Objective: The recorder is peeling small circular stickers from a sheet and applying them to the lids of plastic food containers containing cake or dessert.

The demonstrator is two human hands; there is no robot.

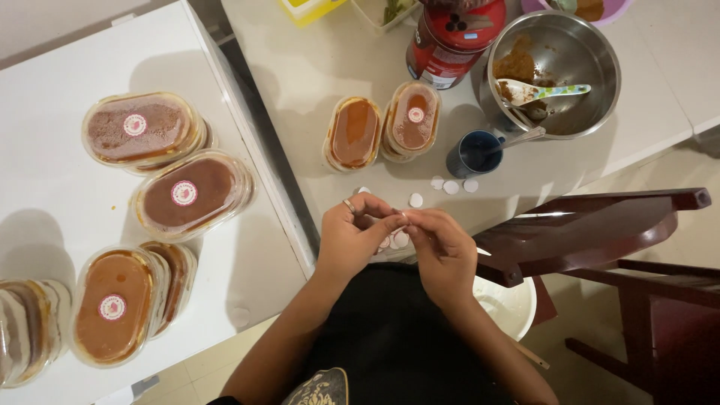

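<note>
Nearest: black-clad lap, a white bowl (pixel 517 306) tucked low at the right, a dark wooden chair (pixel 600 232) beside it.

Just above: left hand (pixel 352 236), ring on one finger, and right hand (pixel 444 251), fingertips meeting at the counter (pixel 315 82) edge. Both grips pressed together, pinching a small white round sticker (pixel 404 217) between them, too small to make out further. More loose stickers (pixel 397 240) half hidden beneath the hands; others (pixel 450 186) scattered on the counter just beyond.

Further up, near the middle: two oval clear-lidded containers of brown dessert, one unlabelled (pixel 352 133), touching its neighbour with a round label (pixel 411 120). To the right, a dark blue cup (pixel 474 152) with a utensil in it. Beyond that, a steel bowl (pixel 555 71) smeared with brown paste, a white spoon (pixel 536 91) lying inside. A red tin (pixel 454 37) at the far edge.

Off to the left, on a separate white table (pixel 52 210): several more filled containers, stacked in pairs, the top ones (pixel 191 193) labelled.
</note>
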